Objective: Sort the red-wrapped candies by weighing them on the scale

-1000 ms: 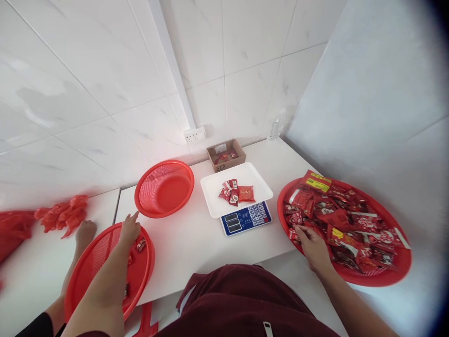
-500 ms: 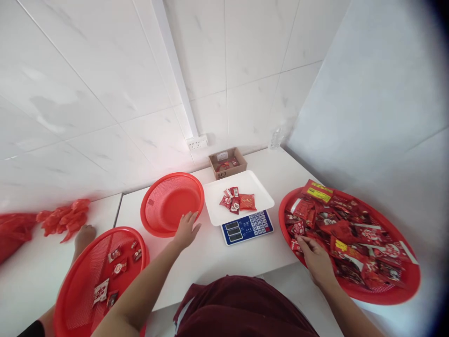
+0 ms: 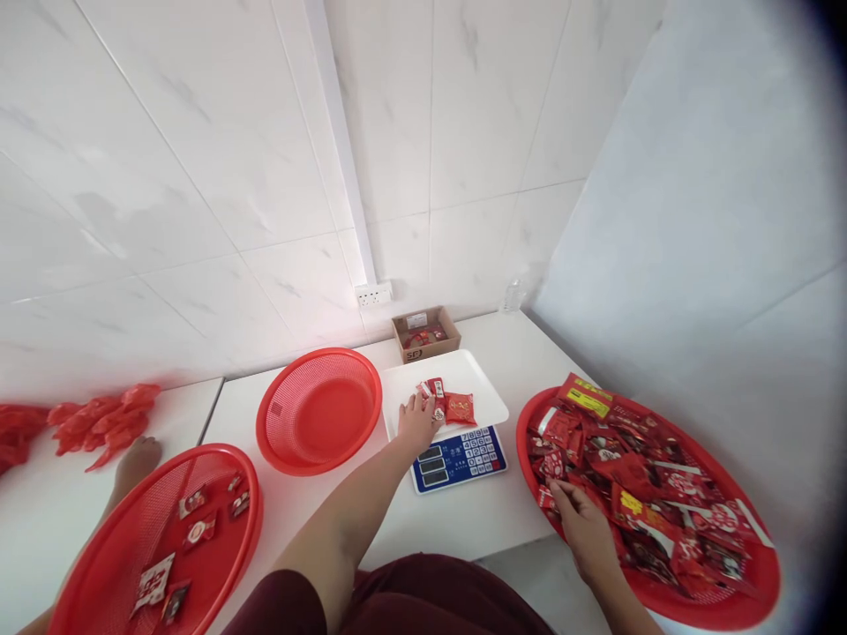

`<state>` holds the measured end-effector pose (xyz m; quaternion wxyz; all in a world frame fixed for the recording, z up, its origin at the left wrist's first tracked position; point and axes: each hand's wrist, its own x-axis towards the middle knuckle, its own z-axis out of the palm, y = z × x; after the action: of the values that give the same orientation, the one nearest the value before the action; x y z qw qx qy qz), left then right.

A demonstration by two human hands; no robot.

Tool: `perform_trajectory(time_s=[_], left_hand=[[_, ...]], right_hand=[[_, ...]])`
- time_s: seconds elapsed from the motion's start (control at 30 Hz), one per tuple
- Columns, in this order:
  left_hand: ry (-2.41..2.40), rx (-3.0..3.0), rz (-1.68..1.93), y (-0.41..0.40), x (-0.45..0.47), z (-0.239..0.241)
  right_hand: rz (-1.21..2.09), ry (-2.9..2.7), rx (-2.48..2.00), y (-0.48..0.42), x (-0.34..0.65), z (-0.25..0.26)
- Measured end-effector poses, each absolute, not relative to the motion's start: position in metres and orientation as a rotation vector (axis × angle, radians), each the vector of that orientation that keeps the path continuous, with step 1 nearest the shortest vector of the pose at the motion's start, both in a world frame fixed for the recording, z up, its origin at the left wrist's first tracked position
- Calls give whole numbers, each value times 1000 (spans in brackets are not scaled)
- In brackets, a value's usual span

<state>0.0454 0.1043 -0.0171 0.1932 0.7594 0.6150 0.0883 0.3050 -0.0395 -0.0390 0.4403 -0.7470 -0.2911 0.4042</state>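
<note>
The person's left hand (image 3: 416,422) is stretched forward over the white tray (image 3: 486,399) of the blue scale (image 3: 458,454). Its fingers are spread and only a little bent, lying on the left part of the small pile of red candy packets (image 3: 451,407); it is not possible to tell if a packet is already pinched under them. The right hand (image 3: 582,529) rests on the near left edge of the big red basket (image 3: 715,608) at the right, which is full of mixed red sweets (image 3: 635,472). Its fingers are curled down into the packets, but whether they hold one is hidden.

To do this gathering well, the left hand should probably close around the whole little pile from its left side and lift straight up. The packets look light and slippery, so a sweep could push some off the far or right edge of the tray. Pressing hard on the tray would likely disturb the scale.

To the left of the scale stands an empty round red basket (image 3: 318,411), and nearer at the left another red basket (image 3: 72,600) with a few packets. A cardboard box (image 3: 424,333) sits far, by the wall. Another person's hand (image 3: 134,460) and red bags (image 3: 99,422) are at the far left.
</note>
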Motion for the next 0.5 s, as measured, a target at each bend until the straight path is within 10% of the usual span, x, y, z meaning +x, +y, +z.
perform_trajectory(time_s=[0.5], left_hand=[[2140,1822,793,100,-55,20]], right_hand=[[1047,-670,-1858,-39,304,-31]])
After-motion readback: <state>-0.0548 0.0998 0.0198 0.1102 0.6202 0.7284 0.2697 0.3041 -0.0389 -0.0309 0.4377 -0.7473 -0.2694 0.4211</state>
